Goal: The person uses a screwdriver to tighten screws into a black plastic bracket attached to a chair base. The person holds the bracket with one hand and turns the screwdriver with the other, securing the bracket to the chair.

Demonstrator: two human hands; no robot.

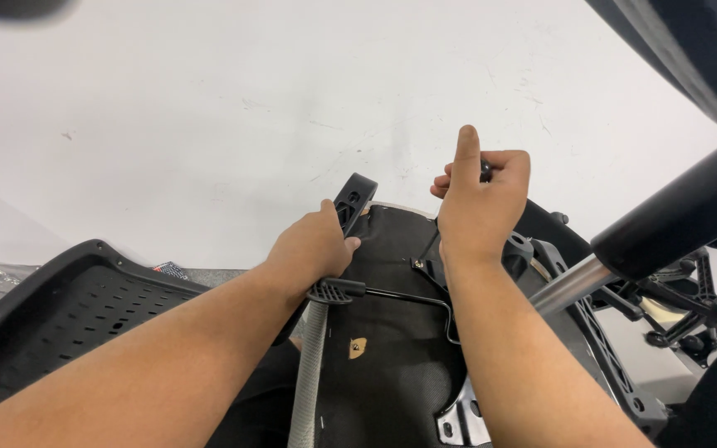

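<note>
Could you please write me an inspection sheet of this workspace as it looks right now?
Surface: white table, scuffed.
Job's things: upturned black chair seat; black bracket; chrome gas cylinder.
Clutter: perforated black panel at left; chair base at right.
Grippers: left hand grips the bracket; right hand closed on a small dark knob.
Cables: thin black rod; grey sleeved strip.
Surroundings: nothing seen.

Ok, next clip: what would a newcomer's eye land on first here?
Two bare forearms reaching up the middle: the left hand grips a black bracket on the upturned chair seat, the right hand is closed around a small dark knob. A black perforated panel lies at left, a chrome column at right.
</note>
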